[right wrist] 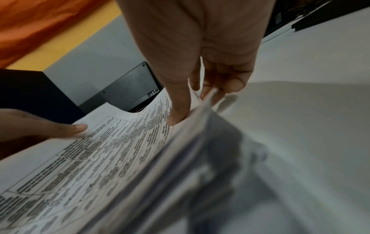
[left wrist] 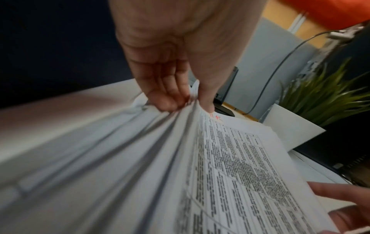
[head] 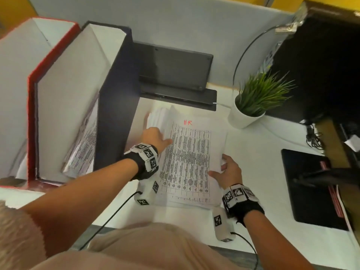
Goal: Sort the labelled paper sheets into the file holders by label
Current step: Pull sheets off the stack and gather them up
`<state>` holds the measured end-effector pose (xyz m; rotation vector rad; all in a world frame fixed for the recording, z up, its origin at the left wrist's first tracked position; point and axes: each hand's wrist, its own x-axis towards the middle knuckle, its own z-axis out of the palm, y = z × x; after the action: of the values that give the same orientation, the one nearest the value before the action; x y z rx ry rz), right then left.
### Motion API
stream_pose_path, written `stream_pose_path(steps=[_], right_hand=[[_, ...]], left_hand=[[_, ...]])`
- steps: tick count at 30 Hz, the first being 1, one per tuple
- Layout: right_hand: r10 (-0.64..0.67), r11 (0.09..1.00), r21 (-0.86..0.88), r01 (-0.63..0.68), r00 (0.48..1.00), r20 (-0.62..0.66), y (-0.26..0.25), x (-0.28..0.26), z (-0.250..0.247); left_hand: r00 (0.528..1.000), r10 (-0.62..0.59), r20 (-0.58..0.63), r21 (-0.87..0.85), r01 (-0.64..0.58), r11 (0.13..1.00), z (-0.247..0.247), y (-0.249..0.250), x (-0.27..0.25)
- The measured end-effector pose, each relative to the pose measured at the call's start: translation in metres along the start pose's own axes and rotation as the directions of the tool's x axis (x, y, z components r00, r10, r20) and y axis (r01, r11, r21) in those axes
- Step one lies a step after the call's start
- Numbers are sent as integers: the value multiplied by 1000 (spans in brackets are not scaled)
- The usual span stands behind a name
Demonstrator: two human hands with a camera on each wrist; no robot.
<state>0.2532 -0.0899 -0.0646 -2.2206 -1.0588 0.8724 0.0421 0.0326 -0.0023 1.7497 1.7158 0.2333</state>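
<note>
At about nine o'clock in the head view stands a red file holder (head: 31, 98), and just to its right a dark navy file holder (head: 116, 90) that has printed sheets leaning inside it. Both sit on the white desk (head: 263, 172).

At the centre lies a stack of paper sheets (head: 187, 162); the top sheet carries a printed table and a red handwritten "HR" label (head: 188, 122) at its twelve o'clock edge. The left hand (head: 153, 138) grips the stack's left edge near the far corner: in the left wrist view the fingers (left wrist: 166, 95) curl under a bunch of sheets while the thumb presses from the other side, so the paper is pinched between them and its edge is raised and fanned. The right hand (head: 229, 172) is at the stack's right edge, at about four o'clock from the label. In the right wrist view its thumb (right wrist: 178, 110) lies on the printed top face and the other fingers reach beneath the edge, so the sheets are held between thumb and fingers.

Behind the stack, at twelve o'clock, a black laptop (head: 173, 71) stands open. At two o'clock sits a potted grass plant (head: 253, 102) in a white pot, and at four o'clock a black pad (head: 307, 188) lies on the desk.
</note>
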Motion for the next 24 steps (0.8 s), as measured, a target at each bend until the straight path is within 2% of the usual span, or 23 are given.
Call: stream_pose_path(steps=[3, 5, 7, 9, 11, 13, 15, 17, 21, 24], right_hand=[[-27, 995, -95, 23, 999, -36, -6, -4, 0], [-99, 985, -147, 92, 994, -40, -10, -5, 1], [-177, 967, -177, 184, 983, 51, -15, -5, 4], [-203, 959, -168, 227, 968, 149, -18, -3, 7], [-191, 970, -115, 214, 964, 183, -21, -2, 8], [-173, 981, -65, 185, 971, 166, -21, 0, 8], [-143, 990, 10, 143, 981, 133, -21, 1, 7], [-110, 989, 108, 101, 990, 83, -22, 2, 5], [0, 953, 302, -6, 1000, 17, -26, 1, -2], [73, 918, 392, -63, 997, -11, -26, 3, -7]], left_hand=[[999, 2, -37, -82, -5, 997, 1, 0, 3], [999, 25, -41, -75, -28, 997, 1, 0, 4], [998, 57, -23, 9, -57, 998, 0, 0, 2], [996, 91, 0, 137, -90, 987, -1, 1, -1], [990, 134, -40, 253, -120, 960, -4, 0, -6], [960, 253, -120, 268, -214, 939, -5, -2, -11], [916, 357, -185, 140, -335, 932, -4, -6, -13], [905, 365, -220, -32, -381, 924, -3, -8, -15], [963, 210, -169, -261, -249, 933, 0, -16, -15], [984, 155, -86, -334, -175, 926, 2, -22, -12]])
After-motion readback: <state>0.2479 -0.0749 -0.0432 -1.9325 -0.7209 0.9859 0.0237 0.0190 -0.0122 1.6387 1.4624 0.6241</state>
